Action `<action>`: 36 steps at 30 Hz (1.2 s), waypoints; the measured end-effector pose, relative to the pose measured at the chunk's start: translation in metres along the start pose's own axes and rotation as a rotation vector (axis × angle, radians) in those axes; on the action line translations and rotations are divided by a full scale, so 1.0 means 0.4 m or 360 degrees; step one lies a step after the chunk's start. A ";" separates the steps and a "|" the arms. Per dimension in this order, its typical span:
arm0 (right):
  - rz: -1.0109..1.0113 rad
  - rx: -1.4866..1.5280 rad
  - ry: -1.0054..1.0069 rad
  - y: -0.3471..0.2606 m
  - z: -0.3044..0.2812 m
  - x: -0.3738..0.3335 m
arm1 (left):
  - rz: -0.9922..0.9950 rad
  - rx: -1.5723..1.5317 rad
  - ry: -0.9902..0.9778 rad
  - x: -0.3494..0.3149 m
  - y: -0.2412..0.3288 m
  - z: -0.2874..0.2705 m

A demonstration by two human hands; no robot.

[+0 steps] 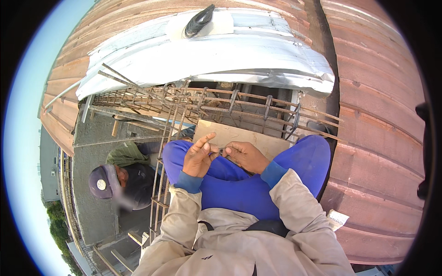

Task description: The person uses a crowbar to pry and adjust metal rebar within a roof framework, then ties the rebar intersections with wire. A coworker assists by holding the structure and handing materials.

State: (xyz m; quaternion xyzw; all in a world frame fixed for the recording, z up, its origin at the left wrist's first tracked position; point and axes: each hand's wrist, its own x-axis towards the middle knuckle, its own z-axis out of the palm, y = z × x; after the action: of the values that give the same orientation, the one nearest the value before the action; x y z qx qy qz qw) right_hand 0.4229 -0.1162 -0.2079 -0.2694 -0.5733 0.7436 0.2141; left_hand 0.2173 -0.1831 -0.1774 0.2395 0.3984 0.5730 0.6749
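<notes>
My left hand (199, 155) and my right hand (247, 156) meet above my lap, over my crossed legs in blue trousers (239, 191). Between their fingertips is a small dark piece (222, 152), too small to name. The thumb and a finger of my left hand pinch at it, while its other fingers point up. My right hand closes on the piece from the other side with thumb and forefinger. Just beyond my hands lies a tan board (251, 135), and past it runs a rusty rebar cage (235, 102) with tied stirrups.
A co-worker in a cap (103, 183) is low on the left, behind upright rebar (162, 184). Bent white metal sheets (207, 57) lie ahead, with a coil of black wire (199, 21) on top. Red corrugated roofing (368, 138) slopes on the right.
</notes>
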 end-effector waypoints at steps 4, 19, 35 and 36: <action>0.0087 -0.0122 -0.0010 0.000 0.024 -0.007 | 0.0093 0.0100 0.0144 -0.002 0.000 -0.011; 0.0025 -0.1028 0.0207 -0.164 0.115 0.066 | 0.0578 0.0273 0.0683 0.057 -0.006 0.018; -0.0015 -0.1141 0.0375 0.148 -0.065 0.132 | 0.1002 0.1442 0.1208 0.166 0.346 -0.284; 0.0220 -0.1089 0.0361 0.156 -0.075 0.133 | 0.0978 0.1373 0.1257 0.181 0.326 -0.293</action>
State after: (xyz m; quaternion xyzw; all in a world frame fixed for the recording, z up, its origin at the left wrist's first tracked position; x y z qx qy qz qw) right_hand 0.4012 -0.0763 -0.2823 -0.4443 -0.7420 0.4868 0.1230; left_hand 0.0481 -0.0990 -0.1613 0.3631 0.7234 0.5733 0.1272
